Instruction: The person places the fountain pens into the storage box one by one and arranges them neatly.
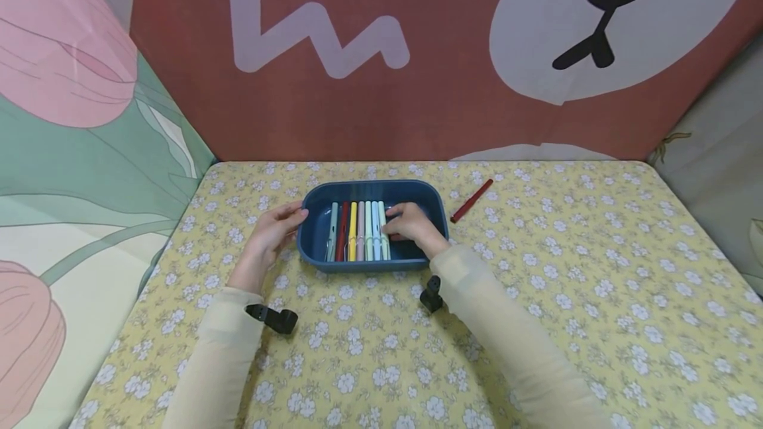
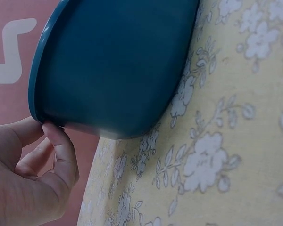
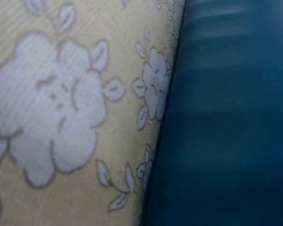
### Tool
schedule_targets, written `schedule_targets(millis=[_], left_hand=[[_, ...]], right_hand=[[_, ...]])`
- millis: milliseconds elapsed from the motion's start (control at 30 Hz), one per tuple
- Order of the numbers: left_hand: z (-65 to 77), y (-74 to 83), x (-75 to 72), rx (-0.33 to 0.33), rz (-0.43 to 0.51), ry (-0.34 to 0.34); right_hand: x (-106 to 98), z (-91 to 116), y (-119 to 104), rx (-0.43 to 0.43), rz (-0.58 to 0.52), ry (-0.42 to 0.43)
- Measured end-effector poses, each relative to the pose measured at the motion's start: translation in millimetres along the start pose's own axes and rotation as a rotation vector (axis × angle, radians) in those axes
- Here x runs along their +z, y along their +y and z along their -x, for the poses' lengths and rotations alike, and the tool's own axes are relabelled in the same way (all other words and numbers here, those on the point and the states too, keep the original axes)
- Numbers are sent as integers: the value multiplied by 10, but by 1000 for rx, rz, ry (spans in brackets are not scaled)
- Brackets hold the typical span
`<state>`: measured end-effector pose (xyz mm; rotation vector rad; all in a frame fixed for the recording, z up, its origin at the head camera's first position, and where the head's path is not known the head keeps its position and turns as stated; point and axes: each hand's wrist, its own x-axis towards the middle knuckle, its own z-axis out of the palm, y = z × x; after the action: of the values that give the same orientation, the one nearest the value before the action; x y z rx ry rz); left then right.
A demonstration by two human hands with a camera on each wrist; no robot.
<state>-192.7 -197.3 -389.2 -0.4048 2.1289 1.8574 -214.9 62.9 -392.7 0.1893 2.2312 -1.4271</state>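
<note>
A dark blue plastic bin [image 1: 357, 267] holds a row of capped pens lying side by side: pale green, red [image 1: 342, 230], yellow [image 1: 353, 230], greyish pink, and light blue [image 1: 375, 230]. My left hand [image 1: 273, 234] pinches the bin's left rim between thumb and fingers, seen closely in the left wrist view. Inside the bin, the right hand [image 1: 412, 224] has its thumb and fingertips at the pale green pen [image 1: 384, 234] on the row's right end; its far fingers are partly hidden. The right wrist view has only the bin's outer wall [image 3: 221, 132] and the cloth.
A dark red pen [image 1: 471, 200] lies on the yellow flowered tablecloth [image 1: 566, 270], just right of the bin. Behind the table hangs a red-brown printed cloth [image 1: 447, 118]. A black wrist camera [image 1: 273, 319] sits on each sleeve.
</note>
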Motion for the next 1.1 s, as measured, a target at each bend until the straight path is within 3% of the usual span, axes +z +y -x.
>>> schedule_targets(millis=[367, 733, 1100], left_hand=[[5, 5, 6, -8, -9, 14], [15, -7, 4, 5, -15, 12], [-1, -20, 13, 29, -25, 10]], right_hand=[[-6, -34, -2, -41, -38, 60], [-7, -53, -8, -178, -91, 131], [-33, -25, -2, -326, -288, 159]])
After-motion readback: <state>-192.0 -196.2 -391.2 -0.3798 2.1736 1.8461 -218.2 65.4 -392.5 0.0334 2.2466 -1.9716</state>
